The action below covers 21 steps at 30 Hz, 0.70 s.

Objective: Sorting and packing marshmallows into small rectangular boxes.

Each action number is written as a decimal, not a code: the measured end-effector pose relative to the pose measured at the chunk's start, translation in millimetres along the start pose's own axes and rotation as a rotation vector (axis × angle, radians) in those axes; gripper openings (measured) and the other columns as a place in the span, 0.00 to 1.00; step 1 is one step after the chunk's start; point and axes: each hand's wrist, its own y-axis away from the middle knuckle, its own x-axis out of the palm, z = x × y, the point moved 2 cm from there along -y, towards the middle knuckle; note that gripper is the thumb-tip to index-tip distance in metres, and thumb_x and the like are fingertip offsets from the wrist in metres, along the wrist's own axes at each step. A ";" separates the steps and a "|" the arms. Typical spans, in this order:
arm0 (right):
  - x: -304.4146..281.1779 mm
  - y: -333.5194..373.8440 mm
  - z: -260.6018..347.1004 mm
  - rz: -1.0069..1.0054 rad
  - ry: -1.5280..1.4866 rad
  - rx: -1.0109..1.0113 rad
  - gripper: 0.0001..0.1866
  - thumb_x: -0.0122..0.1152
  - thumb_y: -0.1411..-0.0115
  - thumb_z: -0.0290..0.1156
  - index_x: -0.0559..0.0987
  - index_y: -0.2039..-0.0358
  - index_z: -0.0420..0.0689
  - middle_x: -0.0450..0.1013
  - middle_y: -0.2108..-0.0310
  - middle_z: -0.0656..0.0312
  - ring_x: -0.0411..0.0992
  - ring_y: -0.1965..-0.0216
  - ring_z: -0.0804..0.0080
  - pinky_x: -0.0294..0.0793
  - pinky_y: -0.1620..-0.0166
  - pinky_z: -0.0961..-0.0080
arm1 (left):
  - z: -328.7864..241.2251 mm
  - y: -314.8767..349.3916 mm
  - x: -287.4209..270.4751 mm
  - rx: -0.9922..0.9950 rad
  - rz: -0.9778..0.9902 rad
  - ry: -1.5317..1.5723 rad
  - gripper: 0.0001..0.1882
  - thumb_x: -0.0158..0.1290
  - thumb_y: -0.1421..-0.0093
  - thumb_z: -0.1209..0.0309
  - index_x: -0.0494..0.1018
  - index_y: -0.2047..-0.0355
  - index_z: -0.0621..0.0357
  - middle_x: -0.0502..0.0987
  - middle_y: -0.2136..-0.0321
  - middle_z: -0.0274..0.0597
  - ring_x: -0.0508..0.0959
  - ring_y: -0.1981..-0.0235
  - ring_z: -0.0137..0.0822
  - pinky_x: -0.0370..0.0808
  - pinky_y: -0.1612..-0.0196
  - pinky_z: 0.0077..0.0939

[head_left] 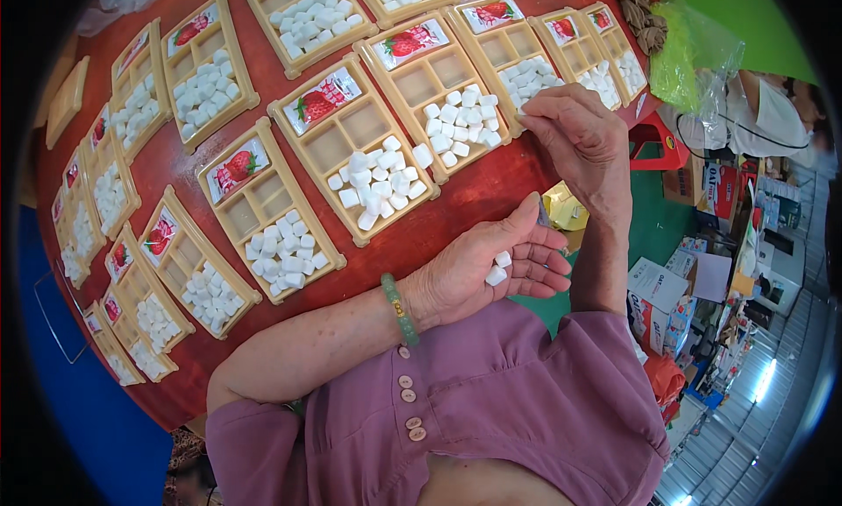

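Note:
My left hand (495, 265) lies palm up in front of my chest, its fingers loosely spread, with a couple of small white marshmallows (497, 274) resting in the palm. Thumb and fingers of my right hand (579, 138) pinch together at the near edge of a beige compartment tray (502, 46). What they hold is too hidden to make out. Just left of it, another tray (437, 76) has white marshmallows (462, 124) in its near section and a strawberry-printed sachet (410, 41) in its far section. One marshmallow (423, 156) sits on the rim between neighbouring trays.
Rows of similar trays (272, 195) cover the red table (412, 234), which curves round in front of me. Clear plastic bags (693, 59) hang over the right end. Cardboard boxes (653, 295) and a red plastic stool (658, 146) stand beyond the right side.

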 end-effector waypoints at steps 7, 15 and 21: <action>-6.5 -2.0 6.0 0.025 0.046 0.008 0.08 0.65 0.48 0.20 0.80 0.66 0.42 0.77 0.66 0.60 0.75 0.61 0.60 0.73 0.57 0.68 | 0.2 -0.7 0.5 -0.010 0.007 0.000 0.39 0.31 0.30 0.40 0.68 0.45 0.67 0.76 0.54 0.48 0.78 0.51 0.41 0.74 0.47 0.33; -6.0 -5.8 8.6 0.055 0.097 0.020 0.06 0.63 0.47 0.20 0.78 0.67 0.41 0.74 0.69 0.60 0.73 0.63 0.58 0.71 0.57 0.67 | -1.3 1.0 2.5 -0.009 0.001 -0.024 0.40 0.30 0.30 0.40 0.66 0.44 0.69 0.76 0.54 0.49 0.78 0.50 0.42 0.74 0.46 0.34; -4.1 -8.7 10.6 0.053 0.153 0.011 0.06 0.64 0.46 0.21 0.80 0.66 0.41 0.76 0.68 0.59 0.74 0.66 0.64 0.72 0.60 0.73 | -1.2 0.8 1.0 -0.006 0.001 -0.031 0.40 0.30 0.30 0.41 0.66 0.44 0.70 0.76 0.54 0.49 0.77 0.50 0.42 0.73 0.46 0.34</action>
